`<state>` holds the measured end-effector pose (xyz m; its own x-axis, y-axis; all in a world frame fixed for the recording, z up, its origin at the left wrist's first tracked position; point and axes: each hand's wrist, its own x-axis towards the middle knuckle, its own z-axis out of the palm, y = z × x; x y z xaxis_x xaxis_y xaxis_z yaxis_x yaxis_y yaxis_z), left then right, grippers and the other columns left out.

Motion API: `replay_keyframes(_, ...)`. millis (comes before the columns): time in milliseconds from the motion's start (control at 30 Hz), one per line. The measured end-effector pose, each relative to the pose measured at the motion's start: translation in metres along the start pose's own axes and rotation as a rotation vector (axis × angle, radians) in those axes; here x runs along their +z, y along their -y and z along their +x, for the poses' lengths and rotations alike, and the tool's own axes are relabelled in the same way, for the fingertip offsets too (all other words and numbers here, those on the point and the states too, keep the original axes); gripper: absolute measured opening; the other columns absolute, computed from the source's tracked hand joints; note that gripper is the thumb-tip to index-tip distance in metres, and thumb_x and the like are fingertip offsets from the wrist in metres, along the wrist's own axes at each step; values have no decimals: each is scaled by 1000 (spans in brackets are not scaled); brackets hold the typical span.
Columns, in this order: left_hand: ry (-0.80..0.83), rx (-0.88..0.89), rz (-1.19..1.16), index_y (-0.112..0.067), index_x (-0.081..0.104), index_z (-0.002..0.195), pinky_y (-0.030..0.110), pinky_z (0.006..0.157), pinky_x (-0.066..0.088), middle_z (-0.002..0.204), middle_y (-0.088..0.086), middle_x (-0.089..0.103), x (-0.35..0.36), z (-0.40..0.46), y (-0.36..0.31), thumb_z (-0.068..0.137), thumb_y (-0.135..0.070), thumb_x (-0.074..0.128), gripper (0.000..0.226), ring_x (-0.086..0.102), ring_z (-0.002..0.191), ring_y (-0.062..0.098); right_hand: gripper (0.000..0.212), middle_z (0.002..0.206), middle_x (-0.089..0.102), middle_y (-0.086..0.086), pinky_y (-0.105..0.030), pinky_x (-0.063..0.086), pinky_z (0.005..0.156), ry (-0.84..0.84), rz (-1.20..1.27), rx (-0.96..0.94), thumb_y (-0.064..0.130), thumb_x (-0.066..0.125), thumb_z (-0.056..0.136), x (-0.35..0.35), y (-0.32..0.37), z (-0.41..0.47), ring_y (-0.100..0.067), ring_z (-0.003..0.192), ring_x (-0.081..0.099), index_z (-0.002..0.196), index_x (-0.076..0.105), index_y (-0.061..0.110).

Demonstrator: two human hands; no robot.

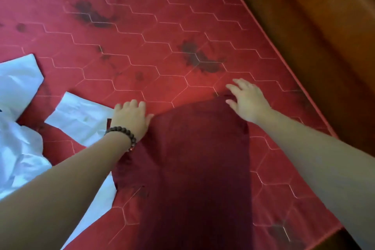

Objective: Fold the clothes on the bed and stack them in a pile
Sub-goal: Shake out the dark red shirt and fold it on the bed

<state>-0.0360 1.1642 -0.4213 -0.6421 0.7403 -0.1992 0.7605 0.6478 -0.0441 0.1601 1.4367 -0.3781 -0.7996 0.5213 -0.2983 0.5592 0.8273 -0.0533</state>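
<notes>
Maroon garment [194, 168] lies flat on the bed [142, 26], running from below me to between my hands. My left hand [130, 117] presses its far corner, fingers straight; my right hand [246, 100] spreads open at the other. Uneven pulling could skew the fold. White clothes [22, 138] beside my left hand crowd that side.

head view, close, steeply down over the bed [182, 26]
</notes>
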Motion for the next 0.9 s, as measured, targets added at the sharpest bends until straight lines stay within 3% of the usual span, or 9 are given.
replay_keyframes(133,-4,22,-36,-12,52,108,40,82,41,105,9,58,29,-2,-26,94,-53,39,45,54,99,30,60,149,37,-6,-48,13,120,47,-61,-138,52,47,95,40,17,16,-25,142,26,146,37,21)
replay_keyframes(267,23,8,-99,-18,41,87,32,53,35,84,3,63,43,-5,-26,93,-61,35,43,64,71,28,68,126,54,-7,-47,18,118,46,-214,-188,62,52,85,55,19,27,-27,125,41,132,49,13)
replay_keyframes(433,-10,46,-92,-20,43,68,29,52,30,68,3,63,43,-7,-14,89,-65,34,50,63,63,28,50,105,64,-3,-46,21,114,36,-275,-295,55,44,93,53,12,33,-24,112,49,108,63,11)
replay_keyframes(500,-55,42,-76,-21,41,67,29,52,28,64,4,63,35,3,-10,87,-66,34,50,62,61,29,49,99,66,-4,-44,25,108,-5,-300,-279,55,40,95,45,13,41,-25,107,52,105,60,11)
replay_keyframes(600,-154,-13,-48,-15,53,77,30,51,29,61,8,62,18,32,-2,88,-65,38,53,62,59,31,48,102,67,-11,-46,28,104,-159,-326,-229,51,43,95,22,18,67,-32,107,53,104,59,7)
replay_keyframes(667,-227,-110,-20,-8,56,100,37,59,40,78,15,63,3,54,1,89,-62,41,58,62,73,34,49,116,61,-14,-52,19,114,-246,-340,-186,48,45,96,5,23,87,-33,120,47,115,56,5)
replay_keyframes(700,-245,-174,-19,-4,53,111,45,74,43,95,20,62,-4,62,0,90,-60,43,60,59,89,37,52,129,55,-15,-55,11,117,-261,-333,-172,48,45,96,0,28,93,-32,130,40,124,53,6)
replay_keyframes(767,-271,-236,-50,-3,46,128,53,97,35,125,23,51,-13,72,-12,93,-52,43,61,46,117,39,57,151,36,-14,-59,1,117,-274,-286,-166,45,42,98,0,41,97,-30,145,21,141,42,7)
replay_keyframes(900,-202,52,-244,-3,37,143,47,114,21,152,20,30,-2,56,-71,95,-27,43,54,24,143,34,50,156,31,-12,-55,4,120,-295,-119,-275,22,40,98,34,81,67,-28,148,18,145,39,5)
